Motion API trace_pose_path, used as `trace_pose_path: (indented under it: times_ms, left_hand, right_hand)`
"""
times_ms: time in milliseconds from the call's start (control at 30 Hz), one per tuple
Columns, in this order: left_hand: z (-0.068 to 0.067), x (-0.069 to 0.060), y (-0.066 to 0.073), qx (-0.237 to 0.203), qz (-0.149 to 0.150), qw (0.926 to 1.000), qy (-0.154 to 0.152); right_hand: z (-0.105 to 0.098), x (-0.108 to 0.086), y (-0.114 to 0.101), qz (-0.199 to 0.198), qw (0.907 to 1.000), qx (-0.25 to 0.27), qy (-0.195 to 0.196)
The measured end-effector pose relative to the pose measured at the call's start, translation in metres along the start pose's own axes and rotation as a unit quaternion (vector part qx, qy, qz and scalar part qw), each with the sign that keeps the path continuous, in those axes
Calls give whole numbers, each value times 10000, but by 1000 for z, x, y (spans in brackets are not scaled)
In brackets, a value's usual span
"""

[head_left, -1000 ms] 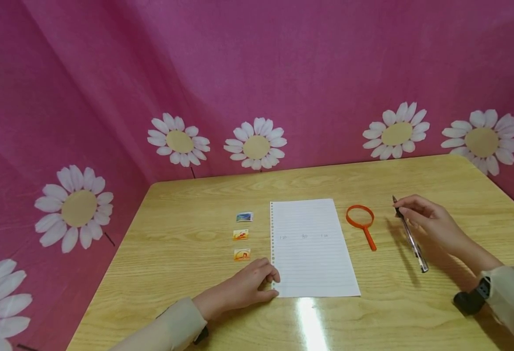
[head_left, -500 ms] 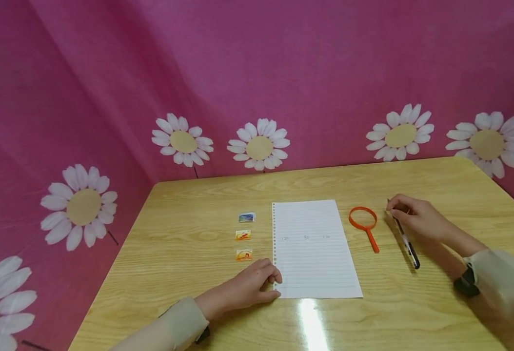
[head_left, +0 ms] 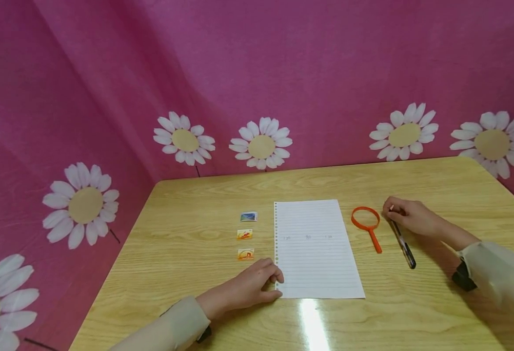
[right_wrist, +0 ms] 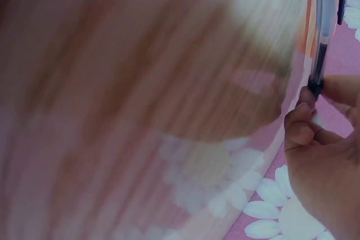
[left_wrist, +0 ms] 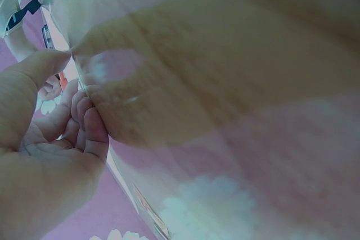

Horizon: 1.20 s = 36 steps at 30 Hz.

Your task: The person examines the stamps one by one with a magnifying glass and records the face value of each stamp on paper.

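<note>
With thumb and fingertips my right hand pinches a clear pen near its tip. The pen's dark end points toward the table's near side, low over or on the wood; I cannot tell which. In the right wrist view the pen rises from between the thumb and fingers. My left hand rests at the lower left edge of a lined sheet of paper, its fingers loosely bent on the punched margin. Faint handwritten numbers cross the sheet's middle. An orange magnifying glass lies between paper and pen.
Three small picture stamps stand in a column left of the paper: a blue one, a yellow one and another yellow one. The wooden table meets a pink flowered curtain behind and at the left.
My right hand has moved slightly left and lowered the pen toward the table beside the magnifying glass. The left hand stays on the paper. The head view has shifted slightly.
</note>
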<state>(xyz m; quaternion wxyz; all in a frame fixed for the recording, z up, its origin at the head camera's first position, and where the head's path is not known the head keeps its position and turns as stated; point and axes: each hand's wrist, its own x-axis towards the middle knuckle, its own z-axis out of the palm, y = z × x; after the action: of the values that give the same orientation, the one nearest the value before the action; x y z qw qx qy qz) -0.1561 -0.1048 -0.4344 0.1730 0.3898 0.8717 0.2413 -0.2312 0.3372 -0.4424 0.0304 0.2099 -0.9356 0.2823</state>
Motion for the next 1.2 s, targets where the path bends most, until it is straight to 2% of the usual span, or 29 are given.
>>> trace_pose_path:
  times_ms: [133, 267, 467, 767, 933, 1200]
  left_hand:
    - [-1, -1, 1, -68, -69, 9999, -41]
    - [-2, -2, 2, -155, -154, 9997, -88]
    - [-3, -1, 2, -200, -179, 9996, -96]
    - [-4, 2, 3, -193, -163, 9997, 32]
    - [-6, 9, 3, -304, -177, 9990, 292]
    - [-13, 19, -3, -456, -287, 9950, 836]
  right_hand:
    - [2, 1, 2, -471, 9983, -342, 8]
    - [4, 1, 4, -653, 9968, -461, 39]
    - [5, 0, 4, -638, 9973, -364, 12]
    - [4, -1, 2, -400, 9990, -210, -9]
    - [4, 1, 2, -340, 9993, -182, -16]
    - [5, 3, 3, -430, 9981, -421, 95]
